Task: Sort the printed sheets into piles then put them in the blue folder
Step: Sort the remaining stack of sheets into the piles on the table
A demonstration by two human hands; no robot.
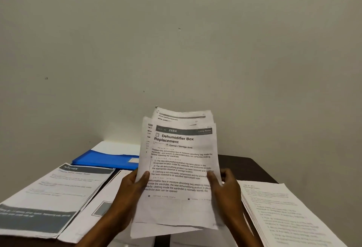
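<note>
The left grip (129,194) and right grip (225,190) hold a loosely fanned stack of printed sheets (180,168) upright over the near middle of the desk (244,166). Each thumb curls onto the front page, headed "Dehumidifier Box Replacement". The blue folder (109,160) lies flat at far left, beyond a "Kitchen" pile (49,197). Another pile (284,211) lies near right.

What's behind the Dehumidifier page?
More printed sheets peek out above and left of the Dehumidifier page, held by the left hand and right hand. Most of their text is covered, so how many is unclear.
</note>
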